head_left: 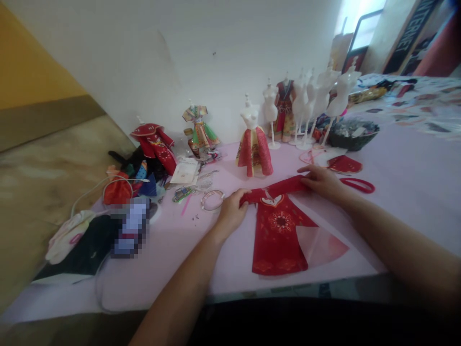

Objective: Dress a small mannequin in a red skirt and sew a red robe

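A small red doll dress (279,240) with a gold and white pattern lies on the pink tabletop, its sleeves spread to both sides. My left hand (233,209) has its fingers closed on the end of the left sleeve. At the other side, my right hand (320,181) holds the end of the right sleeve, one finger stretched out past it. From under the dress's right edge a translucent pale pink piece of fabric (320,245) sticks out. Just beyond the dress stands a doll mannequin (250,115) in a red and cream skirt (254,154).
Several white mannequins (327,91) stand at the back right by a dark basket (355,134). A red loop (360,185) and red fabric piece (345,164) lie right. Left are a ring-shaped band (212,200), a blurred-out phone (131,226), a cable (99,283) and fabric scraps (118,190).
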The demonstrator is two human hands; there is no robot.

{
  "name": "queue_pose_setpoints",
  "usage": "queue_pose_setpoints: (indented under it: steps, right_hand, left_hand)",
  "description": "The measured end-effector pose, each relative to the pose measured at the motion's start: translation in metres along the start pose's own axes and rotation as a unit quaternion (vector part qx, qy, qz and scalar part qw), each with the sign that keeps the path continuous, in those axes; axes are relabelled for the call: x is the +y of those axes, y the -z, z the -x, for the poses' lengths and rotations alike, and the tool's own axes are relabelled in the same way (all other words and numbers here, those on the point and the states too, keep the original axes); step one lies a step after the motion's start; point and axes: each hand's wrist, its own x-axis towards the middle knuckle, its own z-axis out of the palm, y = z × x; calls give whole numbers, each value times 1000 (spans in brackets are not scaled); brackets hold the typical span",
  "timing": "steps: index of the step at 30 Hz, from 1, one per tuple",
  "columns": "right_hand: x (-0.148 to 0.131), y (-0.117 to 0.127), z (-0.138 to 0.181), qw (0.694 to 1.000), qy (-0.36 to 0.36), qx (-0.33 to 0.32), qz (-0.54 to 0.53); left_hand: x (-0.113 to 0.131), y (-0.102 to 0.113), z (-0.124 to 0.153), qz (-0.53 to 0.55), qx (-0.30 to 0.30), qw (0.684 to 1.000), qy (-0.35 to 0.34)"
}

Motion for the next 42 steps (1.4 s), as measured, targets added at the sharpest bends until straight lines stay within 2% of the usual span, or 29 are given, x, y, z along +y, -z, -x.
queue_pose_setpoints:
  steps: [10,19,26,34,37,42]
  right_hand:
    - [2,-1,-2,1000,-11,-17,1]
    - [5,-2,-3,1000,-15,-27,4]
    - [0,1,-2,1000,-16,-3,19]
    - [3,4,-2,999,-12,-5,32]
    - [2,3,-1,998,-7,17,56]
    - [-23,0,10,986,58,138,76]
  left_hand:
    - [8,-5,2,9,-34,999,18]
    - [0,-14,-1,-8,0,1000,27]
    - [-1,-7,-5,80,22,995,48]
    - [-11,4,-7,224,-30,968,109]
    - [-11,5,-6,238,-32,963,120]
    - [-7,7,-4,251,-35,960,122]
